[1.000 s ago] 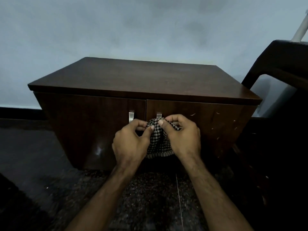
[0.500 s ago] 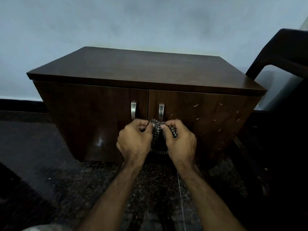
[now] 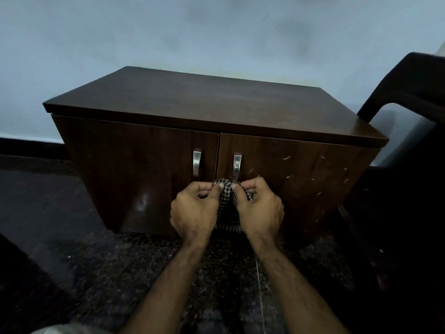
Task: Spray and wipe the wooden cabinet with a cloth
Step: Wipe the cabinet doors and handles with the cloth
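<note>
Both my hands pinch the checked cloth in front of the cabinet doors.

I see the dark wooden cabinet (image 3: pixel 212 112) standing on the speckled floor (image 3: pixel 125 268) against a pale wall (image 3: pixel 192 32), its right door flecked with small light marks. My left hand (image 3: pixel 193 210) and right hand (image 3: pixel 258 210) sit close together, fingers and thumbs closed on the top edge of the cloth (image 3: pixel 227 213), which hangs between them just below the two metal handles (image 3: pixel 196 163).
</note>
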### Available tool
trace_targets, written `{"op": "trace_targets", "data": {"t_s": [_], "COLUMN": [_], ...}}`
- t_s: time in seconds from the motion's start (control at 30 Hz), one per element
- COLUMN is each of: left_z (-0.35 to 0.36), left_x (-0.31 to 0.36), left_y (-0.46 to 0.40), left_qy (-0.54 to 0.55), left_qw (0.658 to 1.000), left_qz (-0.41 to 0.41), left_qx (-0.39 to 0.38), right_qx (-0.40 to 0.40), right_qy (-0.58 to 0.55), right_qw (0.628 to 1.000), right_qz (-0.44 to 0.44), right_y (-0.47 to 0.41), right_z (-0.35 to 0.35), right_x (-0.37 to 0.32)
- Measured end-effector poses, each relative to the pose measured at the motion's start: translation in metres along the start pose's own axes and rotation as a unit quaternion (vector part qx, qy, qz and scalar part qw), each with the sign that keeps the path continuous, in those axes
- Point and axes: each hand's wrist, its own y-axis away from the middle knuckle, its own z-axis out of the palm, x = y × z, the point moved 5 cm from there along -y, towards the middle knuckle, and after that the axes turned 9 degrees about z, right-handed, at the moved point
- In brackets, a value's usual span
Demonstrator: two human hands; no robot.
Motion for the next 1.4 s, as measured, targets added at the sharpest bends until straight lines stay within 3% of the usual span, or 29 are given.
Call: {"op": "trace_targets", "data": {"t_s": [0.23,0.4,0.57,0.7,0.9,1.1,1.27,1.33,1.4], "left_z": [0.000,-0.016,-0.017,-0.013,-0.005,0.006,0.031,0.034,0.034], "left_x": [-0.020,-0.006,-0.009,-0.022,-0.015,-0.032,-0.037,-0.038,-0.038], "left_y": [0.004,-0.013,-0.019,-0.012,-0.013,0.004,0.017,0.020,0.024], "left_qy": [0.011,0.054,0.026,-0.009,0.048,-0.044,0.117,0.167,0.196], "left_qw": [0.999,0.998,1.000,0.999,0.998,0.995,0.977,0.968,0.961], "left_qz": [-0.033,-0.008,-0.015,-0.019,0.025,0.060,0.047,0.038,0.042], "left_qx": [-0.019,0.026,-0.008,-0.049,-0.027,-0.072,-0.170,-0.183,-0.192], "right_qx": [-0.040,0.036,0.044,0.017,0.029,0.033,0.016,-0.040,-0.114], "right_qy": [-0.021,-0.118,-0.183,-0.157,-0.147,-0.035,-0.018,-0.104,-0.259], "right_qw": [0.995,0.987,0.963,0.965,0.978,0.987,0.976,0.957,0.900], "right_qz": [0.088,0.105,0.195,0.209,0.144,0.151,0.215,0.269,0.331], "right_y": [0.015,0.017,0.030,0.034,0.011,0.021,0.026,0.036,0.047], "right_z": [0.021,0.019,0.038,0.041,0.022,0.018,0.015,0.022,0.030], "right_x": [0.019,-0.013,0.001,0.020,0.011,0.038,0.064,0.078,0.080]}}
